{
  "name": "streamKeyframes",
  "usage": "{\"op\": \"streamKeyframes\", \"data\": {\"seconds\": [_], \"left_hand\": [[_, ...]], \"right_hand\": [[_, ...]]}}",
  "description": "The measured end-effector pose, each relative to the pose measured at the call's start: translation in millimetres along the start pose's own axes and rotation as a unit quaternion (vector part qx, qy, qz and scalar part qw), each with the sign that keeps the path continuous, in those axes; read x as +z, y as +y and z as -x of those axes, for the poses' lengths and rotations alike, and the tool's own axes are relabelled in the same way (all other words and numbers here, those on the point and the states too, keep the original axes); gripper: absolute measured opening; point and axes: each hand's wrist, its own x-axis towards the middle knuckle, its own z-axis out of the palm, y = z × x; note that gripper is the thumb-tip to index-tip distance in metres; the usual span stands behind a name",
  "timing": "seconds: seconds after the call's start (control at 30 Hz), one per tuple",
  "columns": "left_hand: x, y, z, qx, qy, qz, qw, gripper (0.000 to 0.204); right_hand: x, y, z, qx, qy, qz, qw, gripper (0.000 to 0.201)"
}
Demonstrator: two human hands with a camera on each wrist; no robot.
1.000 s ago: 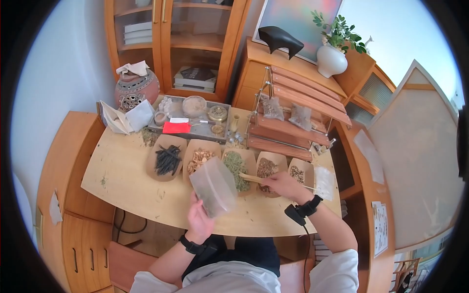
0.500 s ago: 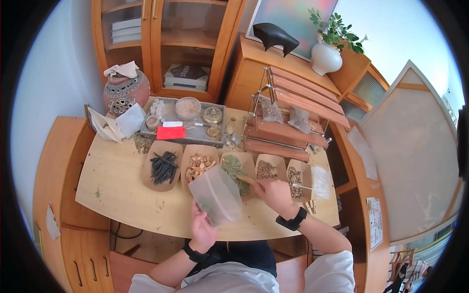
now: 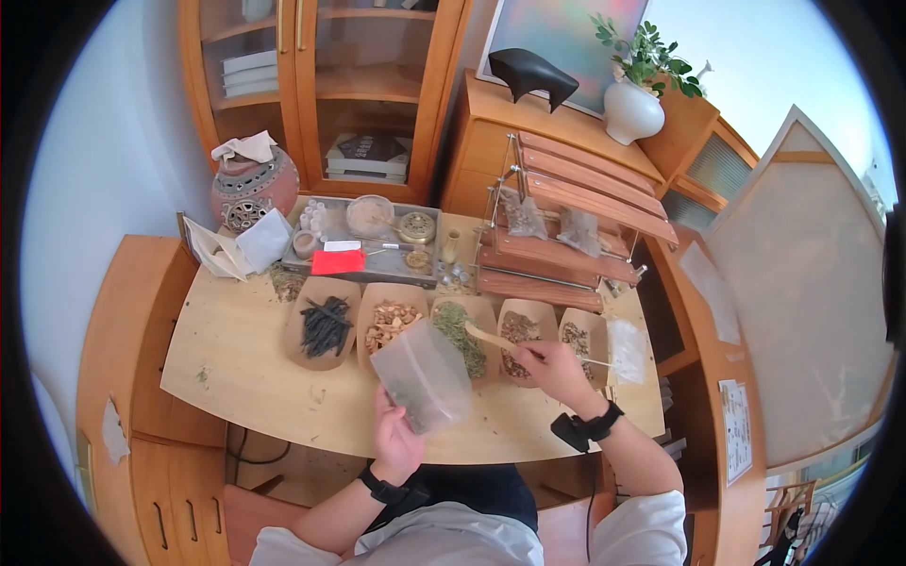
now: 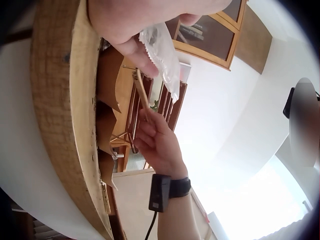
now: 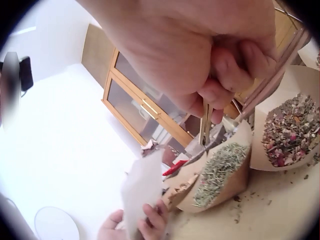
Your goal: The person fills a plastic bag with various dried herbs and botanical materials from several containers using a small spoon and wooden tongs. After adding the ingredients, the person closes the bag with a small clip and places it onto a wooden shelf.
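Note:
My left hand (image 3: 398, 443) holds a clear plastic zip bag (image 3: 425, 377) tilted at the near side of the trays, with a little green matter low inside it. In my right hand (image 3: 557, 373) a narrow wooden scoop (image 3: 491, 337) is pinched, its far end over the paper tray of dried green herb (image 3: 458, 330). The right wrist view shows the scoop (image 5: 205, 125) pointing down close over the herb (image 5: 220, 172). From the left wrist, the bag's edge (image 4: 162, 60) hangs beside the left fingers, and the right hand (image 4: 160, 145) grips the scoop opposite.
Beside the herb stand paper trays of dark sticks (image 3: 326, 325), tan chips (image 3: 392, 323) and mixed dried petals (image 3: 519, 332). A thin white stick (image 3: 595, 361) lies across the rightmost tray. Behind are a grey tray (image 3: 377, 274) of small vessels and a wooden rack (image 3: 557, 255).
Half a second ago my right hand had come left with the scoop's end down in the herb; now it is back right, the end higher. The left hand keeps the bag in place.

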Motion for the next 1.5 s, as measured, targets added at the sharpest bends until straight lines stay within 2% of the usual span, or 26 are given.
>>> {"op": "streamKeyframes", "data": {"seconds": [0.13, 0.27, 0.37, 0.57, 0.77, 0.87, 0.97, 1.07, 1.17, 1.27, 1.37, 1.5], "left_hand": [[-1.6, -1.4, -0.3, -0.004, -0.003, -0.005, 1.0, 0.067], [-1.8, -2.6, -0.9, -0.001, -0.011, -0.012, 1.0, 0.069], [6.0, 1.1, 0.1, 0.0, -0.009, -0.017, 1.0, 0.069], [6.3, 0.1, 0.8, 0.005, 0.004, -0.009, 1.0, 0.069], [9.2, 1.3, 0.7, 0.0, -0.002, -0.013, 1.0, 0.064], [-0.6, -3.8, -1.0, -0.001, 0.001, 0.005, 1.0, 0.062], [-1.9, -4.4, 0.7, 0.008, 0.017, 0.005, 1.0, 0.06], [-1.1, -3.4, 2.4, 0.0, 0.024, 0.009, 1.0, 0.057], [1.0, -3.3, 2.1, 0.0, 0.024, 0.01, 1.0, 0.055], [9.7, 2.0, 2.9, -0.002, 0.015, 0.005, 1.0, 0.055], [5.4, 0.4, 2.2, 0.003, 0.017, 0.008, 1.0, 0.055], [2.8, -0.4, 3.2, 0.006, 0.021, 0.011, 1.0, 0.057]], "right_hand": [[-30.7, -34.3, 17.8, 0.016, -0.057, -0.09, 0.994, 0.028], [-28.0, -33.7, 27.3, -0.021, -0.079, -0.116, 0.99, 0.027], [-22.6, -44.3, 32.0, -0.027, -0.083, -0.061, 0.994, 0.027], [-13.1, -59.4, 39.0, -0.116, -0.009, 0.073, 0.991, 0.024], [-22.7, -60.3, 44.8, -0.153, 0.026, 0.078, 0.985, 0.023], [-38.4, -64.0, 42.5, -0.053, -0.009, 0.064, 0.997, 0.023], [-37.9, -45.2, 23.8, -0.028, -0.009, 0.119, 0.992, 0.026], [-17.1, -22.2, 4.0, -0.117, -0.008, 0.187, 0.975, 0.024], [14.7, -29.0, -11.0, -0.206, 0.065, 0.187, 0.958, 0.018], [33.5, -33.5, -21.8, -0.213, 0.015, 0.245, 0.946, 0.018], [32.1, -27.3, -28.4, -0.162, -0.025, 0.336, 0.927, 0.017], [7.0, -26.6, -26.9, -0.124, -0.029, 0.327, 0.936, 0.019]]}}
